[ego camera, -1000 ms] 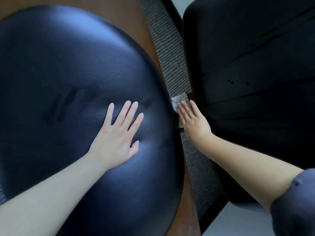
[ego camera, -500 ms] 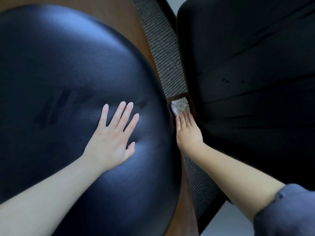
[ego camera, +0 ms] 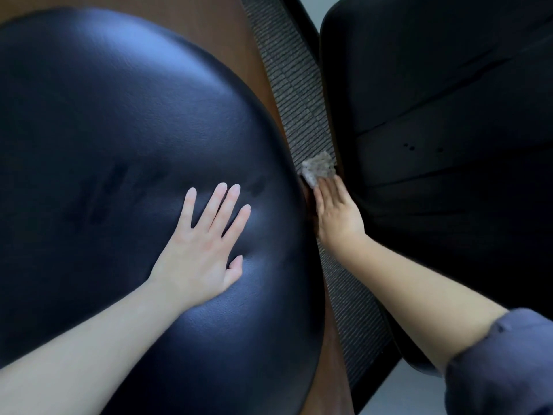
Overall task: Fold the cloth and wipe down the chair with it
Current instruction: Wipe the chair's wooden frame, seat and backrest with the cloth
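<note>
Right arm [ego camera: 419,295]: dark slate-blue sleeve [ego camera: 502,363], pushed up past the forearm, fabric bunched in soft folds at its edge. Left forearm [ego camera: 89,339] bare to the frame edge. Left hand [ego camera: 197,253]: nails short

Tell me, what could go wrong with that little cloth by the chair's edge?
The cloth is only pressed under the straight fingers of the right hand, not gripped, so it might slip off the brown wooden rim onto the ribbed carpet. The left hand leans on the shiny black cushion and dents it; it could slide if pushed harder.
</note>
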